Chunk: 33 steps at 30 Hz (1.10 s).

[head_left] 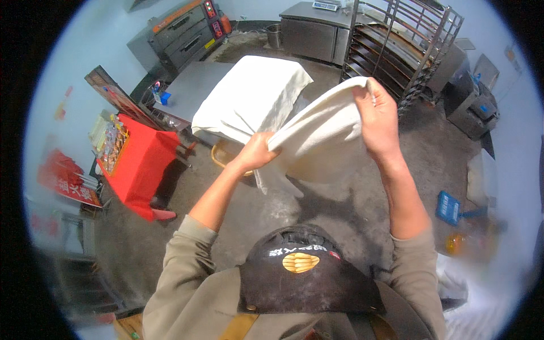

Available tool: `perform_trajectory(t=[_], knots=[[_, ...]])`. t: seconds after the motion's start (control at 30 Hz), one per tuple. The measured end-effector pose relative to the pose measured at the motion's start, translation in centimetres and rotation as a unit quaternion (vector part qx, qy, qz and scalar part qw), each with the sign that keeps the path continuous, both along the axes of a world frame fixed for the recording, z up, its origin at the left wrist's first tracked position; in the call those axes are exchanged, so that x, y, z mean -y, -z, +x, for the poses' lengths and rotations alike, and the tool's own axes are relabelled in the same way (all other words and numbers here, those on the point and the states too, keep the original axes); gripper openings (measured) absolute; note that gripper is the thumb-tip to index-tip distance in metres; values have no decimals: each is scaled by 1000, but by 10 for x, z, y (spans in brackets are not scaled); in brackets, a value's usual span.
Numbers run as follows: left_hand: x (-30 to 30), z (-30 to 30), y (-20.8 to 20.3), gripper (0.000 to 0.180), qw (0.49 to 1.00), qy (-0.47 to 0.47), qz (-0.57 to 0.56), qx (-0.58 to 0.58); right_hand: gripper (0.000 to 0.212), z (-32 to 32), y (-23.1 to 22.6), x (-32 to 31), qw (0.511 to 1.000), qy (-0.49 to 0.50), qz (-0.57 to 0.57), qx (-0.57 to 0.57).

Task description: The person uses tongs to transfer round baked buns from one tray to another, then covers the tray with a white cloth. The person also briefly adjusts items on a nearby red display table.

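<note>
A white cloth [326, 127] is stretched in the air in front of me, with loose folds hanging between my hands. My left hand [259, 152] grips its near left part in a closed fist. Higher up and to the right, my right hand [378, 116] pinches the cloth's upper corner. Just beyond, a white covering [252, 90] lies draped over a table, its edges hanging down. Whether the held cloth joins this covering is hidden behind my left hand. Under the hanging edge shows part of a tan curved rim [218, 156].
A metal tabletop [195, 85] adjoins the covered table. To the left stands a red-draped table [139, 164] with packaged goods. An oven [184, 34] is at the back left, a steel counter [309, 37] at the back, a tray rack [391, 51] at the back right.
</note>
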<state>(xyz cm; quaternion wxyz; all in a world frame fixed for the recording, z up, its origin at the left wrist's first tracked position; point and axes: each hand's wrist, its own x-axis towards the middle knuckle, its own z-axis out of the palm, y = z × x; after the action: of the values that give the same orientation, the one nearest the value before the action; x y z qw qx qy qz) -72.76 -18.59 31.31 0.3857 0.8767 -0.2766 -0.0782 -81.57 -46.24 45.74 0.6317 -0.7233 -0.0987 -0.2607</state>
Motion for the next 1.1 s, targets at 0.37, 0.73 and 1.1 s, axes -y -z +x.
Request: perform_trajectory(t=[0.37,0.73,1.1], knots=[[-151,-1,127,35,998,-10,-10,-62,27,-42,-51,6,980,127,-135,-67],[-320,42,-111,28,953,122,16,-276,48,-71,-106,48,940,271,-91,-186],[-285,357,-297,42,990,-34,-6,135,67,264,-162,122,953,219,-55,-202]])
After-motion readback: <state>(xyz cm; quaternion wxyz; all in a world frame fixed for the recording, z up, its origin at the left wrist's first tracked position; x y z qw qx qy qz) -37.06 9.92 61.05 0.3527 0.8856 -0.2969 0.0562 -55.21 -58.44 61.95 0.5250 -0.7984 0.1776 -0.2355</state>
